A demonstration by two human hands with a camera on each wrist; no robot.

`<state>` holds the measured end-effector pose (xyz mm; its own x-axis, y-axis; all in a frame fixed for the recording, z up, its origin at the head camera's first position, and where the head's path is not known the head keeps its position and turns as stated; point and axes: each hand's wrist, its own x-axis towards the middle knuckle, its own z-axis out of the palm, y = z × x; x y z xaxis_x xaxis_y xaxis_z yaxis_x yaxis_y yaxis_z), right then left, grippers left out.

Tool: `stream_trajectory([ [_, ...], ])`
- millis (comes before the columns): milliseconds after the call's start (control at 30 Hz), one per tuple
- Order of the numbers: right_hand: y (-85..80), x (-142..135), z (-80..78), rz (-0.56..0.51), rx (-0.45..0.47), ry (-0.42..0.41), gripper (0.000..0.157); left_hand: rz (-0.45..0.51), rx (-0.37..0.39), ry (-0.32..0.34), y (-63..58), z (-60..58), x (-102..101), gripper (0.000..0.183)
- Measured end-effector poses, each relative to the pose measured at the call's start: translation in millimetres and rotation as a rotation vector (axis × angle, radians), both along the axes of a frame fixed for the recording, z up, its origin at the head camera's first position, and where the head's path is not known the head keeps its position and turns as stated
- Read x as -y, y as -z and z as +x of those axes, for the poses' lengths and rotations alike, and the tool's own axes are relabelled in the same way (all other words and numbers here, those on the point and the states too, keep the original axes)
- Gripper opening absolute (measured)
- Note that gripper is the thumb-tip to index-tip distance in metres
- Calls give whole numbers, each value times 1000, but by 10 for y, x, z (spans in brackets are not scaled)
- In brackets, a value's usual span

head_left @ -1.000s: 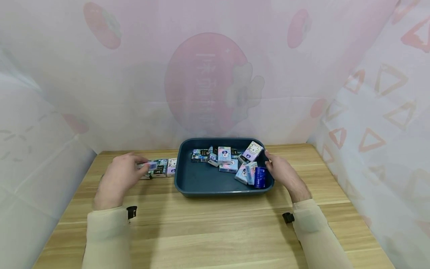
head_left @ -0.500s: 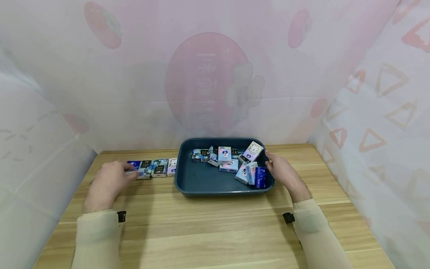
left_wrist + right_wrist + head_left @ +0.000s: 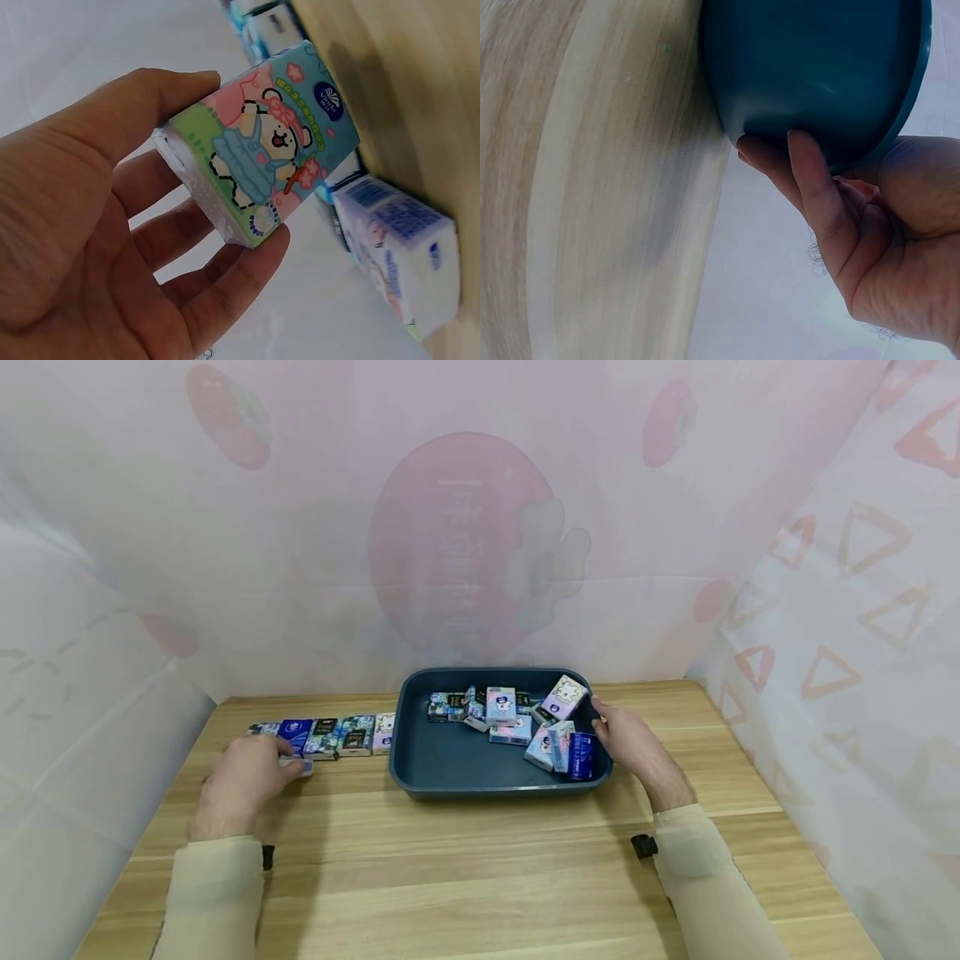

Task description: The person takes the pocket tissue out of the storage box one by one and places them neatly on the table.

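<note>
My left hand (image 3: 242, 783) holds a small pocket tissue pack (image 3: 262, 146) with a cartoon bear on green and blue wrapping. Thumb and fingers pinch it by its edges, just in front of a row of tissue packs on the table. That row includes a dark blue pack (image 3: 297, 735), flower-patterned ones (image 3: 356, 737) and a pale purple one (image 3: 383, 732) against the tray. At the other side, my right hand (image 3: 637, 750) grips the right end of the dark teal tray (image 3: 442, 770). Its fingers (image 3: 814, 176) press the outer wall, while the thumb reaches the rim.
Several more tissue packs lie loosely in the tray, among them a blue one (image 3: 581, 756) at its right end and a cartoon one (image 3: 565, 697) leaning near the back corner. A patterned cloth backdrop (image 3: 315, 568) rises behind the wooden table (image 3: 450, 877).
My left hand has moved left along the row and slightly toward me with its tissue pack, uncovering the blue pack and another at the row's left end. The right hand and tray stay put.
</note>
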<state>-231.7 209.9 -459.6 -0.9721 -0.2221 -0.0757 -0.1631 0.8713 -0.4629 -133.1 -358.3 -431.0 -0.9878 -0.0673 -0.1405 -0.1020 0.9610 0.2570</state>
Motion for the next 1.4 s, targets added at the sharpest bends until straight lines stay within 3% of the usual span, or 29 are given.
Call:
stream_trajectory([
  [433,-21,3,10,1,4,-2,57,-45,-43,-1,137,6,38,44],
  [700,-19,-3,6,5,-9,-12,57,-103,3,-20,207,-8,56,50],
  [1400,-2,-11,-6,8,-11,-13,57,-74,10,-78,299,-9,64,51],
])
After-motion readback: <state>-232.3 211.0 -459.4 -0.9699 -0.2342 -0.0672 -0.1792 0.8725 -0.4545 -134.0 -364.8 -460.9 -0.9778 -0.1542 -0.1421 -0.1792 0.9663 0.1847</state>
